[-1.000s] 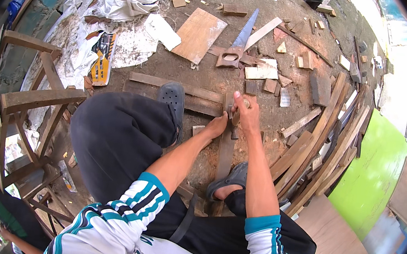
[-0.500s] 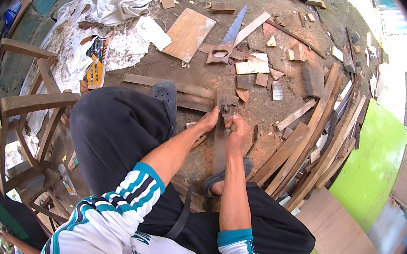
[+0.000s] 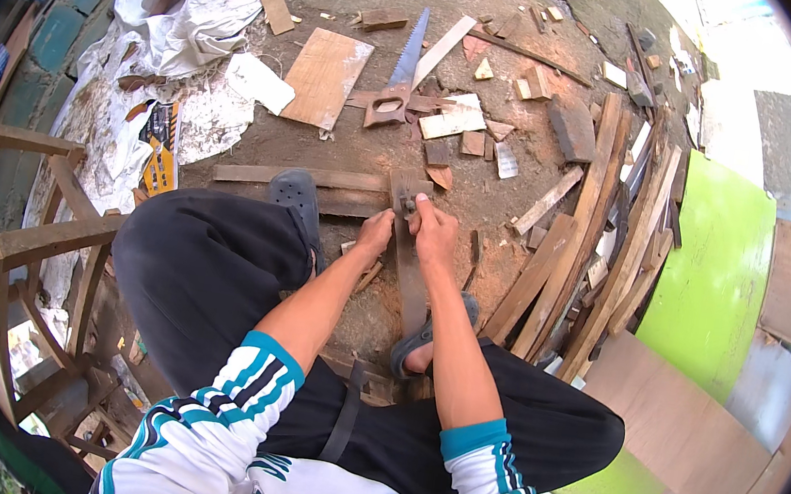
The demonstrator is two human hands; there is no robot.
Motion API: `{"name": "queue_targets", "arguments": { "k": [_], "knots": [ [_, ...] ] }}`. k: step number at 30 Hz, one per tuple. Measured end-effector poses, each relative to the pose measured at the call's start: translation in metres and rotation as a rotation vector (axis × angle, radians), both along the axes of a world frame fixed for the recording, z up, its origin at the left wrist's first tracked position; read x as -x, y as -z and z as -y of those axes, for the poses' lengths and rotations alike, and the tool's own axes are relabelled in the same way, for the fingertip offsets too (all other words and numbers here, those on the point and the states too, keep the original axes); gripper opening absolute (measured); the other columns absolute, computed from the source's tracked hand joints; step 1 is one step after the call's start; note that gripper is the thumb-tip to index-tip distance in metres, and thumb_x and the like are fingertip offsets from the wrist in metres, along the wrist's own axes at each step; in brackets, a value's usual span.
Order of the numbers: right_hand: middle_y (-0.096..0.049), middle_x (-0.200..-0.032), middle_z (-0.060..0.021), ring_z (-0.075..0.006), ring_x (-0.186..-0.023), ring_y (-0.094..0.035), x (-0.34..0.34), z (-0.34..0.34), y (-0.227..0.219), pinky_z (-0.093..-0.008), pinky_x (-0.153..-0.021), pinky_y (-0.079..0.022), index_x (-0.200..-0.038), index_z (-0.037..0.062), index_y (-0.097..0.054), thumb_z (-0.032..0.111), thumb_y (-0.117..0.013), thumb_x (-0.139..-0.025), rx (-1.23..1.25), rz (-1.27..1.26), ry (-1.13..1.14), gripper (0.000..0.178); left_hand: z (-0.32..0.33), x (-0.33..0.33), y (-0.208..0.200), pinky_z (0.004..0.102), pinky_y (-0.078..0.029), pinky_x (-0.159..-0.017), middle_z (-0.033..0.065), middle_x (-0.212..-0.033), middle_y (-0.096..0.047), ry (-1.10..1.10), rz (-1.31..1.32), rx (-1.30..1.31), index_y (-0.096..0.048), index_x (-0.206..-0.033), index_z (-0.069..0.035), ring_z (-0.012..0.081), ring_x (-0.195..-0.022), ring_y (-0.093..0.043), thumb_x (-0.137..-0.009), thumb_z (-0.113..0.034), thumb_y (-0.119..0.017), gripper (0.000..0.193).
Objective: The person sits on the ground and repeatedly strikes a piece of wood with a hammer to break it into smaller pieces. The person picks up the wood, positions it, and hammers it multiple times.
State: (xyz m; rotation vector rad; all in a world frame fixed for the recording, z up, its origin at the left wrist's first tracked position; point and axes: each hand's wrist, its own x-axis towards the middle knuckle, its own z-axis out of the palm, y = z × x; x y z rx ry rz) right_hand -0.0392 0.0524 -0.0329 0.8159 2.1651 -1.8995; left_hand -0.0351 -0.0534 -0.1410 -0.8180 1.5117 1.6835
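A narrow wooden board point(image 3: 407, 283) runs lengthwise between my feet, its far end lying across a wooden beam point(image 3: 344, 181) on the ground. My left hand point(image 3: 376, 232) is closed at the board's left edge, fingers curled; what it grips is partly hidden. On the other side, my right hand point(image 3: 434, 236) is closed around a small dark metal piece point(image 3: 409, 206) on top of the board. The kind of that piece is too small to make out. A sandal point(image 3: 298, 199) on my foot rests near the beam.
A handsaw point(image 3: 400, 77) lies ahead among wood offcuts, beside a plywood piece point(image 3: 329, 78). Long timber strips point(image 3: 578, 229) are stacked at right, next to a green panel point(image 3: 710, 293). At left stand a wooden frame point(image 3: 54, 242) and a white sack point(image 3: 199, 0).
My right hand has moved forward along the board, now beside the metal piece. The board's near end tilts slightly differently, and the whole view has shifted a little.
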Motion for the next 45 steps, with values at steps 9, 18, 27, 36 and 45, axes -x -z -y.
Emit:
{"name": "queue_targets", "arguments": {
  "k": [9,18,27,36,45],
  "knots": [
    [-0.061,-0.058,-0.0109,-0.0254,-0.061,-0.059,0.061,-0.004,0.023,-0.0395,-0.066,-0.045,-0.061,-0.0038,-0.063,0.038,-0.058,-0.091,-0.102,0.199,0.188,0.051,0.065,-0.022,0.059,0.0313,-0.043,-0.059,0.0037,-0.085,-0.061,0.091,-0.023,0.441,-0.063,-0.125,-0.003,0.0148,-0.064,-0.053,-0.097,-0.029,-0.053,0.039],
    [-0.050,-0.058,0.0001,-0.0115,-0.058,-0.047,0.014,0.007,-0.007,-0.0294,-0.060,-0.039,-0.069,0.0040,-0.062,0.054,-0.059,-0.093,-0.050,0.051,0.034,0.055,0.058,-0.037,0.027,0.0414,-0.042,-0.105,0.0177,-0.137,-0.057,0.408,0.015,0.551,-0.058,-0.133,-0.006,0.0326,-0.126,-0.054,-0.092,-0.031,-0.060,0.048],
    [-0.069,-0.098,-0.0153,-0.0263,-0.096,-0.064,-0.005,-0.006,-0.004,-0.0387,-0.087,-0.048,-0.105,-0.0004,-0.064,0.071,-0.061,-0.084,-0.174,0.033,-0.146,0.074,0.065,-0.063,0.031,0.0445,-0.036,-0.112,0.0187,-0.154,-0.031,1.184,-0.386,0.793,-0.022,-0.154,-0.005,0.0357,-0.139,-0.036,-0.084,-0.027,-0.074,0.090],
    [-0.052,-0.135,-0.0235,-0.0384,-0.127,-0.050,-0.051,-0.051,0.068,-0.0451,-0.105,-0.040,-0.131,0.0022,-0.053,0.064,-0.058,-0.089,-0.462,-0.302,-0.178,0.075,0.055,-0.059,0.018,0.0449,-0.041,-0.105,0.0208,-0.139,-0.044,1.024,-0.283,0.875,-0.040,-0.144,-0.005,0.0376,-0.131,-0.043,-0.087,-0.029,-0.071,0.070],
    [-0.054,-0.126,-0.0221,-0.0411,-0.121,-0.049,-0.077,-0.144,0.147,-0.0500,-0.101,-0.039,-0.137,0.0029,-0.048,0.033,-0.065,-0.089,-0.954,0.462,-0.079,0.059,0.040,-0.024,0.032,0.0413,-0.047,-0.097,0.0169,-0.125,-0.061,0.299,-0.439,0.568,-0.054,-0.134,-0.003,0.0297,-0.117,-0.059,-0.096,-0.031,-0.059,0.047]
  ]
}}
